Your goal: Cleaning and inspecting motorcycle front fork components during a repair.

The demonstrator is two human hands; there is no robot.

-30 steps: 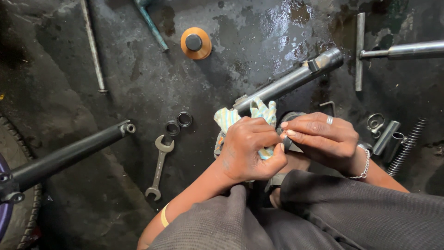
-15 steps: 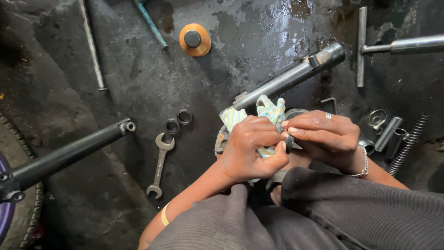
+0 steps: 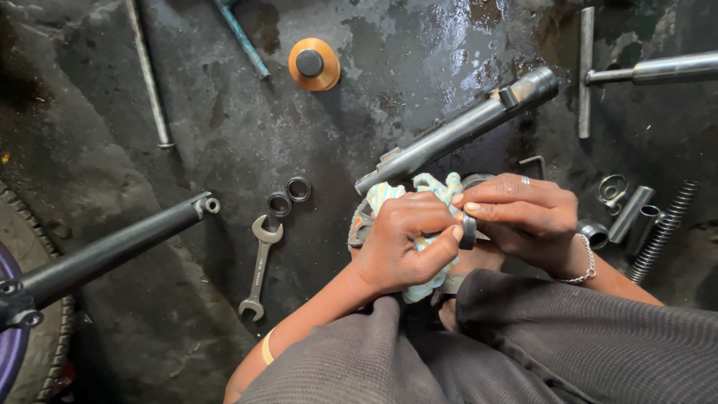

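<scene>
Ring: small dark metal ring (image 3: 468,230), stiff, likely greasy; hold its rim.
Right hand (image 3: 523,221): your fingers pinch it, above your lap.
Left hand (image 3: 407,247): fingers press soft rag (image 3: 428,187) against it.

Floor (image 3: 224,127): rough concrete, oil-dark, wet gloss toward the top edge. Rag (image 3: 434,187): soft striped cloth, grimy. Ring (image 3: 468,230): dark matt metal. Wrench (image 3: 259,265): dull bare steel. Tube (image 3: 456,131): smooth semi-gloss metal. Spring (image 3: 662,232): dark greasy steel. Cap (image 3: 314,64): orange plastic
</scene>
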